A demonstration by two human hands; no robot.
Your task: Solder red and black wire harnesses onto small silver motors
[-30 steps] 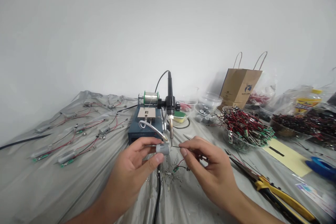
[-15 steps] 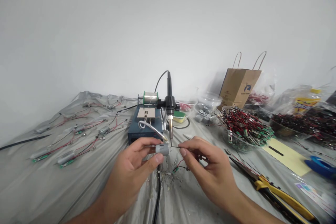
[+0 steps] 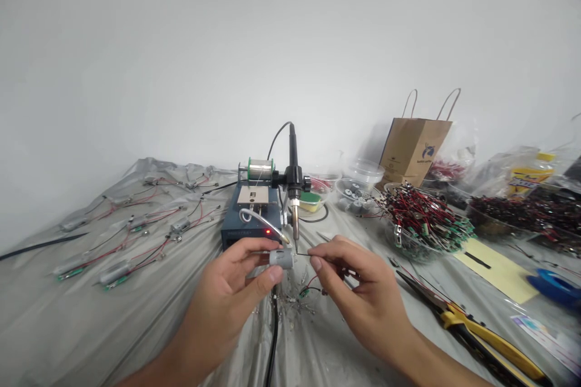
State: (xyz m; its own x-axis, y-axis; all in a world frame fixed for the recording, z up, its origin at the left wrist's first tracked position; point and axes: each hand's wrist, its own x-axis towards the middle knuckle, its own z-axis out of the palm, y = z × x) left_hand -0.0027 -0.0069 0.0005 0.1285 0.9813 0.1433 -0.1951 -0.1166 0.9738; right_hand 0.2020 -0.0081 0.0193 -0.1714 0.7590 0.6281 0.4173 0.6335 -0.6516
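Observation:
My left hand is shut on a small grey cylindrical motor, held between thumb and fingers. My right hand pinches a thin black wire whose end reaches toward the motor's far end. Just above that end hangs the tip of a soldering iron, which is clamped upright in a black stand. The iron's tip appears very near the wire, but I cannot tell whether they touch. A loose tangle of wired parts lies on the sheet beneath my hands.
A blue soldering station with a solder spool stands behind my hands. Wired motor assemblies lie to the left. Yellow-handled pliers and a glass bowl of wired parts sit to the right.
Both hands and the motor have stayed nearly still. The view has shifted very slightly, and a small red light now shows on the soldering station.

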